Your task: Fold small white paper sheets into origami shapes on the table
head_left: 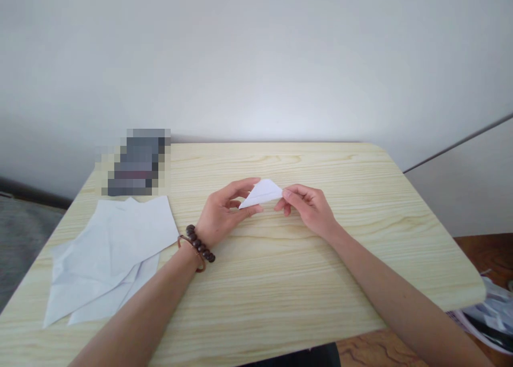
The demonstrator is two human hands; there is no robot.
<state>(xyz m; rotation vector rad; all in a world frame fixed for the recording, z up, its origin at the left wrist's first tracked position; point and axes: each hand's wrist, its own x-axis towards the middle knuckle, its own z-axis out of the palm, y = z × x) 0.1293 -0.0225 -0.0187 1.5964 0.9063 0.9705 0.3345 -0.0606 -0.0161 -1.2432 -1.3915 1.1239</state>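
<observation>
A small piece of folded white paper, with slanted sides and a flat top edge, is held between my two hands above the middle of the table. My left hand grips its left part, thumb along the lower edge and fingers behind the upper edge. At the right corner, my right hand pinches the paper between thumb and index finger. Dark beads and a thin brown bangle circle my left wrist. Part of the paper's back is hidden by the fingers.
Loose white sheets overlap on the left of the wood-grain table. Behind them lies a dark, pixelated flat object. A pale wall rises at the table's back edge. Bagged items sit low beyond the right corner.
</observation>
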